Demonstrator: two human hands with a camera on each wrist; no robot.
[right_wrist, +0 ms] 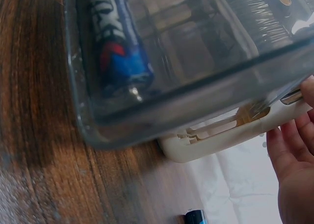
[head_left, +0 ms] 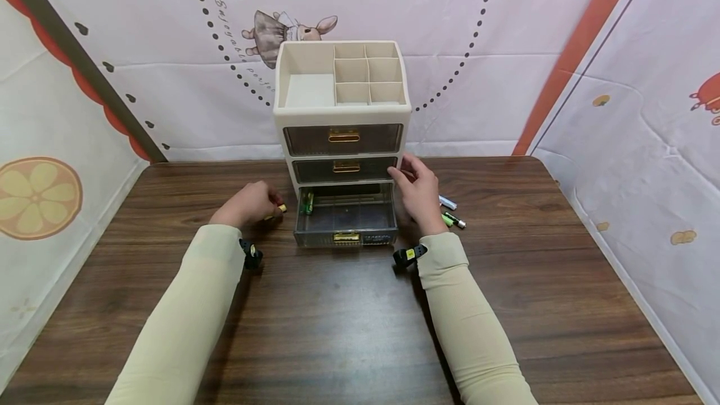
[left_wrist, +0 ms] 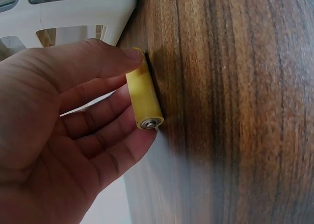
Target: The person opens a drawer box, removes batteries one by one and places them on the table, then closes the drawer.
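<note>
My left hand pinches a yellow battery between thumb and fingers, low over the tabletop left of a cream drawer organizer. The battery's metal end faces outward in the left wrist view. My right hand holds the organizer's right front edge, its thumb at the front and its fingers along the side. Below, the clear bottom drawer is pulled out. Green batteries lie at its left, and a blue battery lies inside along the front. The upper two drawers are closed.
Several loose batteries, including a green one and a pale one, lie right of the organizer, beside my right wrist. A patterned cloth hangs behind the wooden table. The organizer's top has open compartments.
</note>
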